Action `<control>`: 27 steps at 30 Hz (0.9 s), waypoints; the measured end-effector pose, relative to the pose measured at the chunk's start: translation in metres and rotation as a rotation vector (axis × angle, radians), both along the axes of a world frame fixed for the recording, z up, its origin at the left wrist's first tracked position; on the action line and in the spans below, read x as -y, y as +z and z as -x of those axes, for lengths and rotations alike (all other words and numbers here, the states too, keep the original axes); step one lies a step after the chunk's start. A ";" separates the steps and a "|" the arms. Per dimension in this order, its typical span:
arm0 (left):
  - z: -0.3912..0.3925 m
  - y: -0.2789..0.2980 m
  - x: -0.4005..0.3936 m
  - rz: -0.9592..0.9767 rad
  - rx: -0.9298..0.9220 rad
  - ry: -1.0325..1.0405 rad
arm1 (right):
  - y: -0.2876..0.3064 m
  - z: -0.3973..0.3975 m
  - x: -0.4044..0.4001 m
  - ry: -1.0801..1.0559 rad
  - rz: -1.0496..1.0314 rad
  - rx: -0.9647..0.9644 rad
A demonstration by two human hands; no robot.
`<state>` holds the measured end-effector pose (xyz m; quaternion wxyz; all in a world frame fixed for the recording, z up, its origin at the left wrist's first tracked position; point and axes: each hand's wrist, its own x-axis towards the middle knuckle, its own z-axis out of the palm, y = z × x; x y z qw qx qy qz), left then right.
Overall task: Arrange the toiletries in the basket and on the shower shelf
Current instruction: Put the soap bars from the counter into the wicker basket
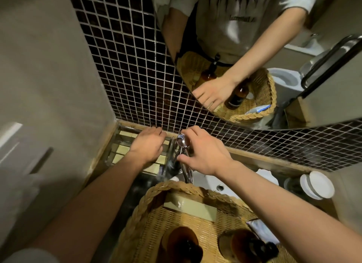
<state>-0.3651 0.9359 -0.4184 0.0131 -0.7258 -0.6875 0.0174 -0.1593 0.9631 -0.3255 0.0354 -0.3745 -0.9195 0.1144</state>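
A woven basket [141, 210] sits at the bottom centre, over the white sink. In it stand two amber pump bottles [182, 243] [248, 245], with a pale green soap bar [194, 206] at its far end and a blue-and-white tube [260, 230] at the right. To the far left, a shelf tray [121, 151] holds several pale yellow bars. My left hand [147, 145] lies palm down over that tray, and its fingertips are hidden. My right hand [203, 155] arches over a shiny chrome piece [181, 141] at the top of the tap, thumb and fingers on either side of it.
The chrome tap spout [187, 173] runs down toward the basket rim. A white-lidded jar [317, 185] stands on the counter at right. Dark mosaic tiles [127, 76] cover the back wall, and a mirror [244, 66] reflects the basket, a hand and a person's torso. A plain wall closes the left.
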 end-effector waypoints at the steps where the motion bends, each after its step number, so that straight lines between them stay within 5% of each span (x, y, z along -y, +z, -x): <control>1: -0.003 0.006 0.004 -0.007 0.018 0.028 | 0.003 -0.003 0.004 -0.007 -0.010 0.002; 13: -0.047 0.087 0.081 -0.131 0.157 0.158 | 0.028 -0.047 0.053 0.036 -0.068 0.061; 27: -0.094 0.095 0.148 -0.046 0.174 0.047 | 0.017 -0.071 0.097 0.092 -0.011 0.159</control>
